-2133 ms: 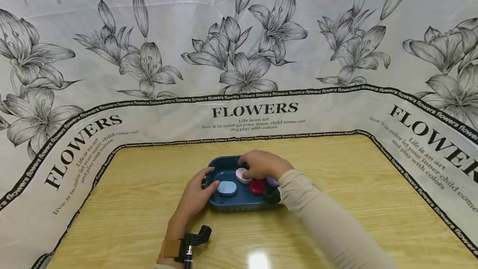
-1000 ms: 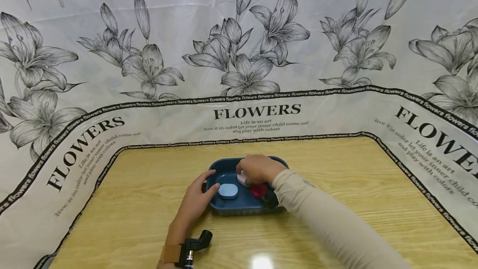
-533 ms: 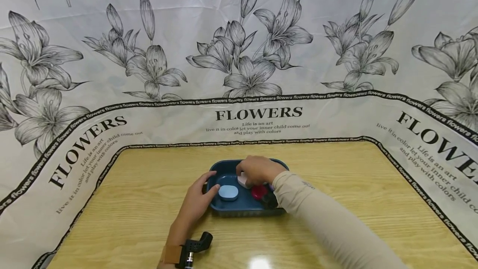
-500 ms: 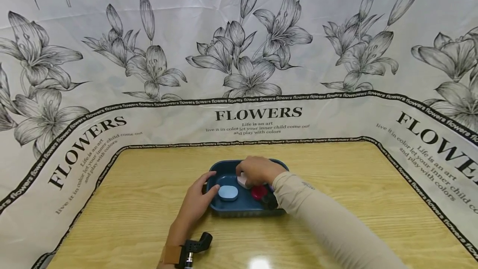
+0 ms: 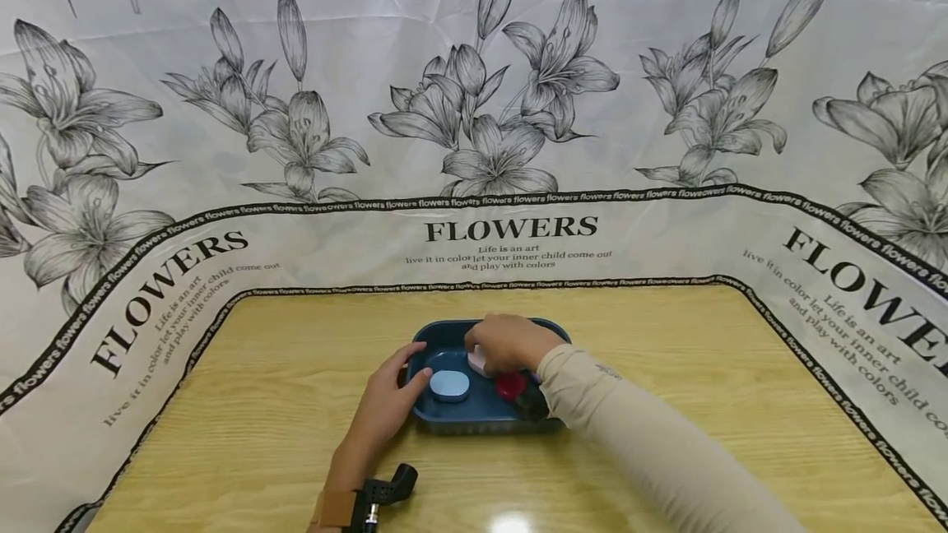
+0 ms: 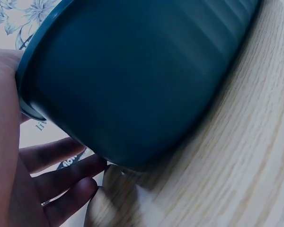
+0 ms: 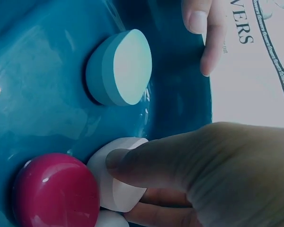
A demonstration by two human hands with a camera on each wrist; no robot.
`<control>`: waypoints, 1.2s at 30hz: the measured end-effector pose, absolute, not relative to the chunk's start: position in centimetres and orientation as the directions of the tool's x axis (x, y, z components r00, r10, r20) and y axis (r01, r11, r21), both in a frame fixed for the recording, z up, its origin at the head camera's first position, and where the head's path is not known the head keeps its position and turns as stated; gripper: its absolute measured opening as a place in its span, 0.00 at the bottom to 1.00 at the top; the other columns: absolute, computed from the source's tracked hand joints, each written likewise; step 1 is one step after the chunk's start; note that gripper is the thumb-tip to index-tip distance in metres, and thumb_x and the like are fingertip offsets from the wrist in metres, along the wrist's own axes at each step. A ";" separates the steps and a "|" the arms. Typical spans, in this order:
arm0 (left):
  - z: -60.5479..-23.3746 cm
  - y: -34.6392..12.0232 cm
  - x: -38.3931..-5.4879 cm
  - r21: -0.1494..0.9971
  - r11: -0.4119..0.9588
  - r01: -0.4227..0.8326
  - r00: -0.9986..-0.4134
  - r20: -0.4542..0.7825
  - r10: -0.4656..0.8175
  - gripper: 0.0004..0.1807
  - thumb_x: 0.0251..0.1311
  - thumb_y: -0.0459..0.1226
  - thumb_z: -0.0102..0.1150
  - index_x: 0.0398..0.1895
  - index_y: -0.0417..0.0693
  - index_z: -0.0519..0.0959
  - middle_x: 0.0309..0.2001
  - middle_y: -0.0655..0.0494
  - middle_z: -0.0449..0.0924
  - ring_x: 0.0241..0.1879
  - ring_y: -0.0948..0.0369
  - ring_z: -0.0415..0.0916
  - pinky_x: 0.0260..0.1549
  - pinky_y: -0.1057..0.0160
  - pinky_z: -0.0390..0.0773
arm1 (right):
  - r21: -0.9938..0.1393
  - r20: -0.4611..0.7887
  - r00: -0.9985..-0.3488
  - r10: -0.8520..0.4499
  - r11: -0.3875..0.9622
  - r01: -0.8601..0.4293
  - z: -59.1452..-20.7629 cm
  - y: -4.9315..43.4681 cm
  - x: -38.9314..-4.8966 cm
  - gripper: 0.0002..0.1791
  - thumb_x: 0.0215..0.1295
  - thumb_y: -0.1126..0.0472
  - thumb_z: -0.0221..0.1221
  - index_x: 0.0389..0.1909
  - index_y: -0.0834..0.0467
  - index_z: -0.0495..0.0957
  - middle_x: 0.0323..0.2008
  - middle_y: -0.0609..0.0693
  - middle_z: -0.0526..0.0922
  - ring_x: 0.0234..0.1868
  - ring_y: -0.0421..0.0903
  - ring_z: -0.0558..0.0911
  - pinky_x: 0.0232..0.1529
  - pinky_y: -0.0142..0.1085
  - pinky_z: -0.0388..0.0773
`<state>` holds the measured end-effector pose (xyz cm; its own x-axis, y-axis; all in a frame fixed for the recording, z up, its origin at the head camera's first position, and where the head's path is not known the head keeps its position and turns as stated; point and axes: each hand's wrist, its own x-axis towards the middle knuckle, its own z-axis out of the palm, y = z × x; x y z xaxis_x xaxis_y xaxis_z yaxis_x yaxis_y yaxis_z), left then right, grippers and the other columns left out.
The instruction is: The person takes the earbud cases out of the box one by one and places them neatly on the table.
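The right hand point(image 5: 511, 341) is pinching the half-hidden pale block point(image 7: 104, 178), likely light and stiff, by its sides. The left hand point(image 5: 387, 391) is gripping the tub point(image 6: 128, 85).

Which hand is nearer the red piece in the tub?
Right hand: just beside the red piece, pinching the pale one. Left hand: farther, at the left end of the tub.

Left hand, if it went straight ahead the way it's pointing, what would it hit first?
Most likely the end wall of the blue tray, since the left hand is up against that end. The light blue piece sits just inside, so that could come next, though depth is unclear.
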<state>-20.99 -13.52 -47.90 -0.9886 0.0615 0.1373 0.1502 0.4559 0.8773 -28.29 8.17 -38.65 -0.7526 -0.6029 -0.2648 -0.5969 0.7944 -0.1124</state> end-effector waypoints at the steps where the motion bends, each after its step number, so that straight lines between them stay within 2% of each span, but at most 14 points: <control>1: -47.9 -13.4 -21.0 0.877 0.454 0.157 -0.988 0.143 0.064 0.25 0.70 0.47 0.59 0.69 0.60 0.72 0.72 0.52 0.66 0.70 0.49 0.63 0.66 0.40 0.63 | -0.111 -0.264 -0.756 -0.599 0.797 -0.593 -38.6 8.3 -28.2 0.21 0.57 0.61 0.71 0.53 0.49 0.84 0.43 0.48 0.82 0.37 0.43 0.77 0.39 0.39 0.77; 6: -47.8 -13.1 -21.1 0.863 0.465 0.196 -0.981 0.174 0.090 0.25 0.70 0.46 0.59 0.69 0.59 0.72 0.71 0.52 0.67 0.70 0.49 0.63 0.67 0.41 0.63 | -0.082 -0.258 -0.767 -0.587 0.805 -0.588 -38.6 8.7 -28.0 0.21 0.57 0.62 0.70 0.53 0.47 0.84 0.43 0.47 0.82 0.38 0.43 0.77 0.41 0.39 0.77; 12: -47.8 -13.2 -21.1 0.854 0.486 0.187 -0.982 0.167 0.084 0.24 0.71 0.46 0.58 0.69 0.60 0.73 0.71 0.53 0.67 0.70 0.49 0.64 0.66 0.41 0.63 | -0.094 -0.213 -0.742 -0.636 0.769 -0.632 -38.9 8.9 -27.8 0.20 0.58 0.65 0.67 0.51 0.46 0.85 0.42 0.46 0.83 0.36 0.43 0.77 0.40 0.38 0.78; 16: -47.6 -13.4 -21.5 0.850 0.489 0.195 -0.981 0.179 0.079 0.24 0.71 0.48 0.57 0.69 0.62 0.72 0.71 0.53 0.67 0.70 0.50 0.64 0.66 0.41 0.64 | -0.069 -0.174 -0.739 -0.651 0.757 -0.650 -38.8 8.7 -27.9 0.16 0.64 0.62 0.65 0.52 0.46 0.84 0.44 0.46 0.84 0.39 0.43 0.80 0.45 0.40 0.79; 22: -47.3 -13.8 -21.5 0.842 0.494 0.218 -0.975 0.204 0.084 0.24 0.71 0.46 0.58 0.69 0.58 0.73 0.70 0.52 0.68 0.70 0.51 0.63 0.66 0.41 0.64 | -0.098 -0.177 -0.733 -0.657 0.753 -0.651 -38.8 8.4 -28.1 0.12 0.73 0.54 0.59 0.53 0.46 0.84 0.47 0.45 0.85 0.44 0.44 0.82 0.50 0.42 0.79; 30: -47.6 -13.8 -21.7 0.850 0.480 0.219 -0.976 0.200 0.091 0.24 0.72 0.46 0.57 0.69 0.60 0.72 0.71 0.52 0.68 0.71 0.50 0.63 0.67 0.41 0.63 | -0.083 -0.162 -0.742 -0.650 0.758 -0.647 -39.1 8.2 -27.8 0.12 0.68 0.57 0.63 0.51 0.48 0.84 0.43 0.46 0.85 0.41 0.44 0.81 0.48 0.41 0.79; 36: -48.2 -13.6 -21.2 0.861 0.468 0.198 -0.979 0.193 0.059 0.22 0.72 0.45 0.57 0.68 0.61 0.73 0.70 0.53 0.68 0.70 0.50 0.64 0.66 0.41 0.64 | -0.121 -0.202 -0.738 -0.644 0.764 -0.634 -39.2 8.0 -27.5 0.12 0.70 0.56 0.61 0.52 0.48 0.83 0.43 0.46 0.84 0.39 0.42 0.80 0.47 0.40 0.80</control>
<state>-21.17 -13.55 -48.21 -0.9793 0.0595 0.1932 0.1983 0.4682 0.8611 -27.46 8.04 -39.22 -0.7376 -0.6443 -0.2023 -0.6340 0.7638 -0.1209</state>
